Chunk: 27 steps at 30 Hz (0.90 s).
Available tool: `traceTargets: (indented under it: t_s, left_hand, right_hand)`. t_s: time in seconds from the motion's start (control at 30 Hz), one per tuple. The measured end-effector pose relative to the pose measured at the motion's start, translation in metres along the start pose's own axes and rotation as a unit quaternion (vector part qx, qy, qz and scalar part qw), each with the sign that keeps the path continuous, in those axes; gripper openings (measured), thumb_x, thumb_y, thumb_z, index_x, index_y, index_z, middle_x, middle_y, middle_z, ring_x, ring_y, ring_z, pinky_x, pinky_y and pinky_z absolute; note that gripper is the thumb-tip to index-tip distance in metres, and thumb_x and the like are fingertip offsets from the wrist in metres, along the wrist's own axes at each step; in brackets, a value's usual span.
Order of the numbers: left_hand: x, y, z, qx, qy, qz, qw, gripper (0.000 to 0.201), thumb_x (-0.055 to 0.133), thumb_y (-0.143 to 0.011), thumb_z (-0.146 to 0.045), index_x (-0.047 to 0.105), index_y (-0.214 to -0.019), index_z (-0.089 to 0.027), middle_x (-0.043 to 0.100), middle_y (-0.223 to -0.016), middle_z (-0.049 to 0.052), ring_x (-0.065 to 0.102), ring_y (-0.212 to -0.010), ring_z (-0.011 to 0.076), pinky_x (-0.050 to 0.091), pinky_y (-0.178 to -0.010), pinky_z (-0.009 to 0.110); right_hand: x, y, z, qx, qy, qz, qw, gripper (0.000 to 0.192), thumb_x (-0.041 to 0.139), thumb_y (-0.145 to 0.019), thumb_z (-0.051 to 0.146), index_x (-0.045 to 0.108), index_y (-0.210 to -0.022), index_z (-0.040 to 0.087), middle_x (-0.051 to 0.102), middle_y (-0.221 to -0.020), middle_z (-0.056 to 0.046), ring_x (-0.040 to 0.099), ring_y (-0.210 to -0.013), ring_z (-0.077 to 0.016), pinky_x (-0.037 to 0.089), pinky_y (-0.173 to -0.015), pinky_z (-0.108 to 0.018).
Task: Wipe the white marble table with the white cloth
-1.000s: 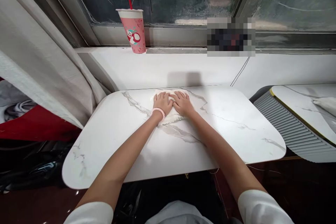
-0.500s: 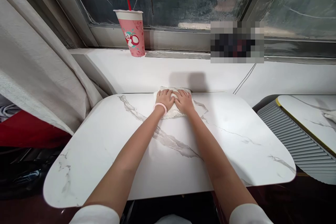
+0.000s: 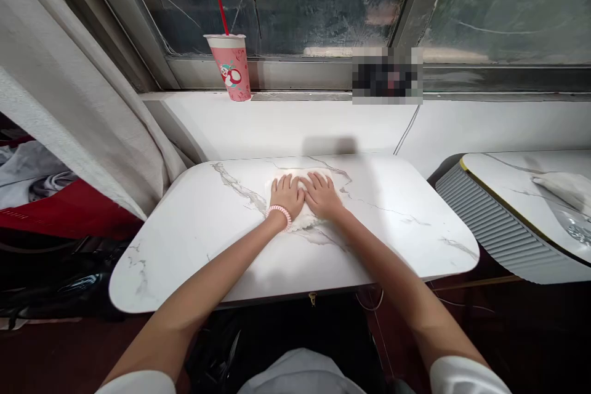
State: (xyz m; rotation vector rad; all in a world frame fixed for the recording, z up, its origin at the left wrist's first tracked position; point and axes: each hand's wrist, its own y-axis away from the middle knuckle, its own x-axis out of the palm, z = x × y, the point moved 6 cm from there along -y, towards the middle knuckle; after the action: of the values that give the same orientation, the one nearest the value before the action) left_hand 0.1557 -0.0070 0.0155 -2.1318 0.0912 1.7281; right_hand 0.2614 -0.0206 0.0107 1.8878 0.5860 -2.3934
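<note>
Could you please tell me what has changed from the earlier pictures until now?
The left hand and right hand moved the white cloth up to the back edge of the table, then back toward the person. Nothing was newly grasped or let go; both hands stay on the cloth. The pink cup remains by the window.

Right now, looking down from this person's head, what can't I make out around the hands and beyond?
All in the head view:
- Middle of the cloth: covered by the left hand and right hand.
- Dark thing by the window: blurred out by a mosaic patch.
- Drink level in the pink cup: hidden by its opaque side.
- Second table: cut off by the right edge.
</note>
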Motion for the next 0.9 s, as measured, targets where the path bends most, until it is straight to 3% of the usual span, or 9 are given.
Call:
traceTargets:
  t_s: [0.1, 0.27, 0.43, 0.53, 0.63, 0.9]
  left_hand:
    - [-0.006, 0.041, -0.013, 0.027, -0.012, -0.001, 1.0, 0.048, 0.034, -0.096, -0.028, 0.051, -0.138, -0.01, 0.049, -0.147, 0.017, 0.039, -0.141, 0.0291, 0.026, -0.119, 0.051]
    - [-0.015, 0.103, -0.036, 0.087, -0.018, -0.025, 0.996, 0.048, 0.033, -0.097, -0.029, 0.053, -0.136, -0.01, 0.05, -0.146, 0.017, 0.04, -0.14, 0.031, 0.028, -0.117, 0.053]
    - [-0.017, 0.129, -0.052, 0.097, -0.029, -0.04, 0.994, 0.05, 0.034, -0.096, -0.029, 0.052, -0.137, -0.007, 0.049, -0.146, 0.02, 0.039, -0.14, 0.0349, 0.029, -0.116, 0.057]
    - [-0.013, 0.121, -0.056, 0.095, -0.03, -0.025, 0.995, 0.051, 0.035, -0.095, -0.03, 0.052, -0.138, -0.007, 0.048, -0.147, 0.02, 0.038, -0.14, 0.0368, 0.029, -0.115, 0.059]
    - [-0.008, 0.098, -0.056, 0.098, -0.012, -0.01, 0.995, 0.05, 0.036, -0.095, -0.029, 0.052, -0.138, -0.01, 0.049, -0.147, 0.018, 0.038, -0.141, 0.0347, 0.028, -0.116, 0.058]
    - [0.011, -0.012, -0.047, 0.075, 0.039, 0.005, 0.996, 0.045, 0.037, -0.093, -0.026, 0.054, -0.133, -0.015, 0.053, -0.144, 0.014, 0.042, -0.138, 0.0296, 0.027, -0.117, 0.054]
  right_hand:
    - [-0.005, 0.042, 0.015, -0.044, 0.037, 0.006, 0.998, 0.052, 0.028, -0.101, 0.031, 0.042, -0.148, 0.014, 0.038, -0.155, -0.016, 0.03, -0.144, -0.0313, 0.021, -0.116, -0.054]
    - [-0.021, 0.109, 0.036, -0.063, 0.066, -0.041, 0.995, 0.053, 0.03, -0.1, 0.032, 0.043, -0.147, 0.01, 0.043, -0.15, -0.021, 0.032, -0.141, -0.0348, 0.023, -0.114, -0.058]
    - [-0.031, 0.138, 0.042, -0.09, 0.061, -0.042, 0.993, 0.054, 0.03, -0.1, 0.032, 0.043, -0.147, 0.008, 0.042, -0.15, -0.022, 0.031, -0.142, -0.0356, 0.026, -0.113, -0.06]
    - [-0.03, 0.134, 0.035, -0.101, 0.065, -0.033, 0.992, 0.055, 0.03, -0.1, 0.032, 0.043, -0.146, 0.007, 0.042, -0.15, -0.022, 0.03, -0.142, -0.0361, 0.026, -0.113, -0.06]
    - [-0.024, 0.118, 0.02, -0.086, 0.07, -0.027, 0.993, 0.055, 0.029, -0.1, 0.032, 0.043, -0.147, 0.007, 0.041, -0.151, -0.021, 0.031, -0.142, -0.0363, 0.026, -0.113, -0.059]
    - [-0.01, 0.028, -0.039, 0.01, 0.062, -0.005, 0.998, 0.052, 0.032, -0.098, 0.028, 0.042, -0.148, 0.016, 0.042, -0.153, -0.015, 0.033, -0.141, -0.0308, 0.025, -0.114, -0.055]
